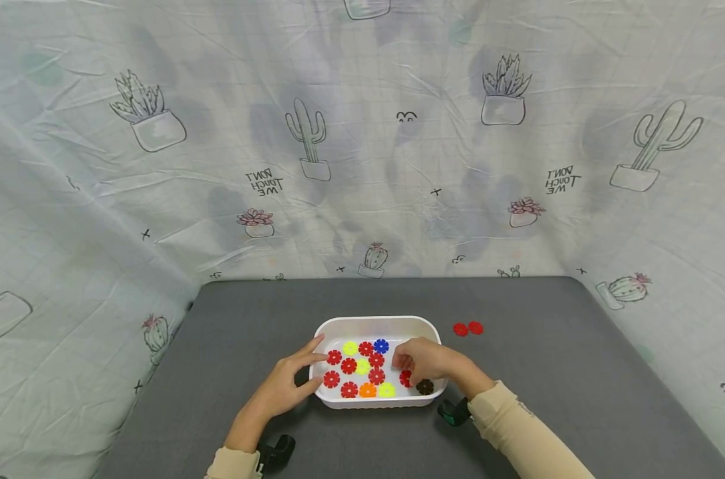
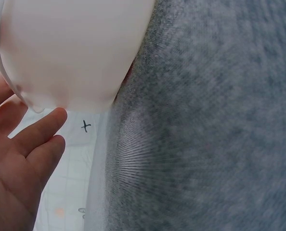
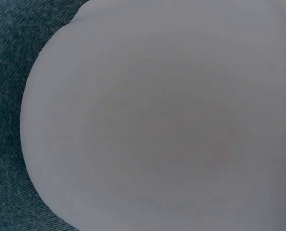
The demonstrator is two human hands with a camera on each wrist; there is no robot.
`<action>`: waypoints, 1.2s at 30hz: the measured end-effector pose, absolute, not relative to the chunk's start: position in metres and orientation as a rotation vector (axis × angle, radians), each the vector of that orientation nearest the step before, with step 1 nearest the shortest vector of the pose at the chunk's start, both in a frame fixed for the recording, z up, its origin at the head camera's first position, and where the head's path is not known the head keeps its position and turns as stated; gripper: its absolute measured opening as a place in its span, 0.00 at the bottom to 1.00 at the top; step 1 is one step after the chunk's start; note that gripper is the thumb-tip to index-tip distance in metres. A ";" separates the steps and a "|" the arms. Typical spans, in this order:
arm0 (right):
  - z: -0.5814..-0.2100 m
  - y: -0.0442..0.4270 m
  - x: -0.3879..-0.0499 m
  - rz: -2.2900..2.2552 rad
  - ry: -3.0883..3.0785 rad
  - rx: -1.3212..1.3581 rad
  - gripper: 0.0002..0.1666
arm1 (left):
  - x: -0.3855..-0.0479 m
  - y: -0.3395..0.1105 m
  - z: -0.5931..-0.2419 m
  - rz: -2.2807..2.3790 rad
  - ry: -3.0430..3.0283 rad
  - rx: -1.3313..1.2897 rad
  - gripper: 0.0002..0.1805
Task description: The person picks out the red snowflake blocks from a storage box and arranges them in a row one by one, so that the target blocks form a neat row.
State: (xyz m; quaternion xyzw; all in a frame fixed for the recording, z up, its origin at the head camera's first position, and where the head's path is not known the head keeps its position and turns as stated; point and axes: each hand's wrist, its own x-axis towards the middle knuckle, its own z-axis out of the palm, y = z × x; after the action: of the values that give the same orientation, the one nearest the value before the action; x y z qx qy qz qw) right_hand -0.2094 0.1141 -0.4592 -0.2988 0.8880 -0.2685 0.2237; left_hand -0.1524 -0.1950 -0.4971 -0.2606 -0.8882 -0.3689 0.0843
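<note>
A white tray (image 1: 377,402) holds several notched plastic discs: red ones (image 1: 348,366), yellow ones (image 1: 362,366), a blue one (image 1: 381,346), an orange one (image 1: 368,390) and a dark brown one (image 1: 425,386). With fingers spread, my left hand (image 1: 283,384) rests at the tray's left end. Its fingertips touch the wall in the left wrist view. Inside the right part of the tray, my right hand (image 1: 425,361) has its fingers bent down beside a red disc (image 1: 406,378). Whether it pinches anything is hidden. The right wrist view shows only the blurred tray wall (image 3: 157,120).
Two red discs (image 1: 468,328) lie side by side on the grey table (image 1: 518,372), behind and right of the tray. A pale curtain (image 1: 362,133) printed with cacti hangs behind the table and along both sides.
</note>
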 end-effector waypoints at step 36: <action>-0.474 0.102 -0.207 -0.460 2.564 -0.875 0.16 | -0.155 -0.196 -0.501 -1.114 -2.664 -0.764 0.20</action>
State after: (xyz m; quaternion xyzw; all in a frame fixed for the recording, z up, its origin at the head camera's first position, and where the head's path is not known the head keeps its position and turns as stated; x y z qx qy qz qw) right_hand -0.2069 0.1022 -0.4743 -0.3123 0.9150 -0.1640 0.1958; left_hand -0.1546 -0.1956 -0.5010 -0.2549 -0.8892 -0.3720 0.0770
